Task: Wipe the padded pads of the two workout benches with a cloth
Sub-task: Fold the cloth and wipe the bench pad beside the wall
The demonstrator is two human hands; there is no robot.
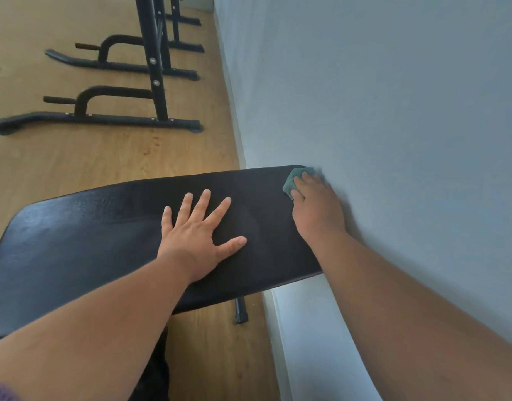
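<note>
Left hand (198, 235): grip wide, fingers splayed, palm flat on the black textured padded bench pad (89, 233), bracing. Right hand (315, 209), beyond and to the right of it: grip closed over a crumpled teal cloth (292, 180), pressed to the pad's far corner, right against the pale grey wall (393, 96). Step in hand, judged: wiping the first pad. Next: sweeping strokes back from that corner. Farther off: black steel rack frames (104, 117) on wooden floor (75, 163).

Bare forearms, purple knit sleeve (0, 393) edge at the left elbow.
</note>
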